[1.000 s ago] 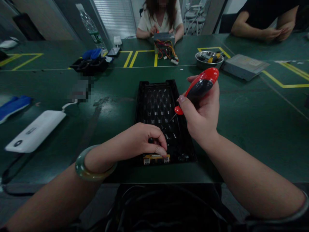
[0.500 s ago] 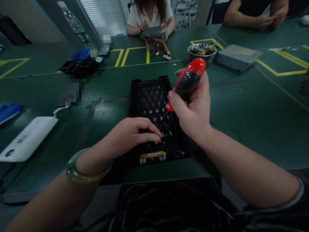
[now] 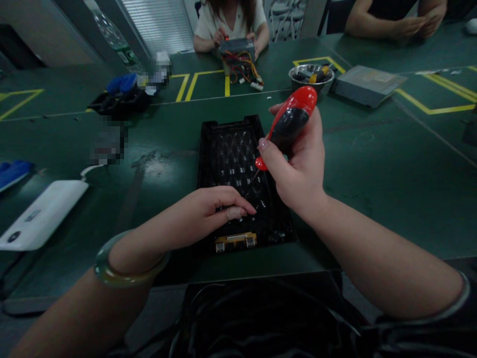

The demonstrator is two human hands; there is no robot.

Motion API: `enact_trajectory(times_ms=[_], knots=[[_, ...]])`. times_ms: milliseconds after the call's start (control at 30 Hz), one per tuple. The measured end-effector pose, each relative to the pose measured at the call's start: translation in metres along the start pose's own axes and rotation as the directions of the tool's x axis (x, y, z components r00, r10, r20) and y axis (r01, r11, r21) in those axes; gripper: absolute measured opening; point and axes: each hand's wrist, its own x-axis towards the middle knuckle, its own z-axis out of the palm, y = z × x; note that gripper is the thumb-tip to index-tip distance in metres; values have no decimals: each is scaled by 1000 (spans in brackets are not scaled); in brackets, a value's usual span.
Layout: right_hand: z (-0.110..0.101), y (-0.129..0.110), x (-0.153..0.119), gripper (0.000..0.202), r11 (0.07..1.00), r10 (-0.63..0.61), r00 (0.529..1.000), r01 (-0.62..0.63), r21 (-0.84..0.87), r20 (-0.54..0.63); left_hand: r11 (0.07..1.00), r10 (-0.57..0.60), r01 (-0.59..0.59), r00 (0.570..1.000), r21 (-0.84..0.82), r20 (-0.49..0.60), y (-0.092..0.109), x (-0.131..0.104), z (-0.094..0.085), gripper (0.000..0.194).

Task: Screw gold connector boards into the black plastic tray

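Observation:
A black plastic casing [image 3: 233,149] lies on the green table in front of me, with a small orange circuit board [image 3: 236,240] carrying metal ports at its near end. My right hand [image 3: 301,164] is wrapped round a red and black screwdriver [image 3: 292,119], its thin shaft slanting down to the left over the casing. Low over the casing's near part is my left hand [image 3: 212,214], thumb and forefinger stretched out and slightly apart, with nothing visible between them. Its other fingers are hidden beneath.
A white device [image 3: 44,214] with a cable lies at the left, near a blue item [image 3: 15,174]. Farther back are a black tray [image 3: 119,102], a metal bowl of tools [image 3: 311,77] and a grey metal box [image 3: 368,85]. Across the table, a person [image 3: 231,25] holds a wired unit.
My left thumb and forefinger have spread a little, and the forefinger reaches slightly farther right. My right hand and the screwdriver have hardly moved.

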Motion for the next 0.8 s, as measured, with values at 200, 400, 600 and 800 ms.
enact_trajectory(times_ms=[200, 400, 600, 800], knots=[[1, -2, 1, 40, 1000, -2, 1000, 2, -3, -4, 995, -89, 93, 993, -47, 78, -1, 2, 6, 16], [0, -4, 2, 41, 1000, 8, 1000, -8, 5, 9, 983, -6, -5, 998, 183, 59, 3, 0, 8, 14], [1, 0, 2, 40, 997, -37, 999, 38, 60, -17, 965, -95, 70, 991, 252, 90, 6, 1, 14, 15], [3, 3, 2, 42, 993, -18, 1000, 19, 117, -9, 969, -110, 91, 991, 231, 70, 6, -1, 15, 18]])
